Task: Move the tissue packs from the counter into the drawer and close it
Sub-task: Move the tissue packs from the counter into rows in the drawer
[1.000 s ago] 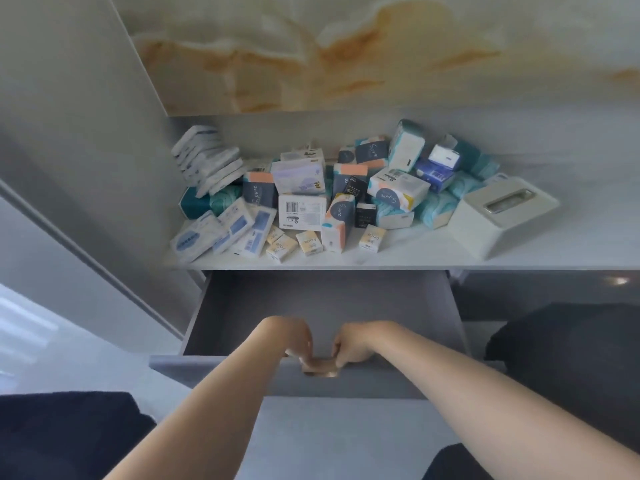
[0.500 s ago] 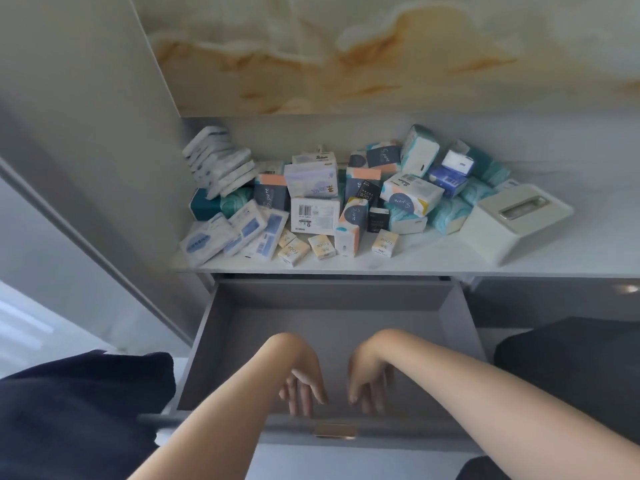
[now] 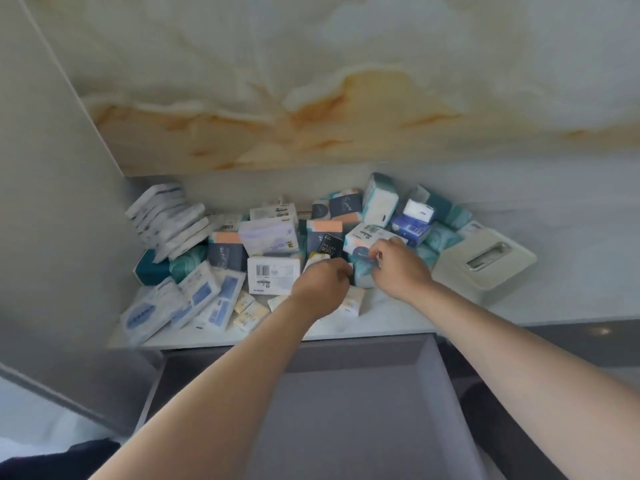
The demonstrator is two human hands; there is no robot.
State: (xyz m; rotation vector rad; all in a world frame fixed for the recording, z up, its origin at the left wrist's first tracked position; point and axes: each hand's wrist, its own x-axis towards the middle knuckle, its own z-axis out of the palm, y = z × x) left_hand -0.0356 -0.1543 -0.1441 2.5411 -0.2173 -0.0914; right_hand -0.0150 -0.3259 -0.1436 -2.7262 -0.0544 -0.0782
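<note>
A heap of tissue packs [image 3: 273, 237] in white, teal, navy and peach wrappers covers the pale counter [image 3: 401, 318]. My left hand [image 3: 320, 287] reaches into the front of the heap, its fingers curled round a small upright pack [image 3: 316, 261] that it mostly hides. My right hand [image 3: 398, 268] is beside it, fingers and thumb pinching a white pack with a blue circle [image 3: 362, 242]. Below the counter the grey drawer [image 3: 363, 427] stands pulled open, with nothing in it.
A cream tissue dispenser box [image 3: 485, 261] sits on the counter to the right of the heap. A grey cabinet panel [image 3: 69, 237] walls off the left side. Marbled wall rises behind. Dark fabric [image 3: 52, 462] shows at the bottom left.
Both hands let go of the drawer's handle after pulling it open. They have risen over the drawer to the heap and taken hold of packs. The view has tilted up.
</note>
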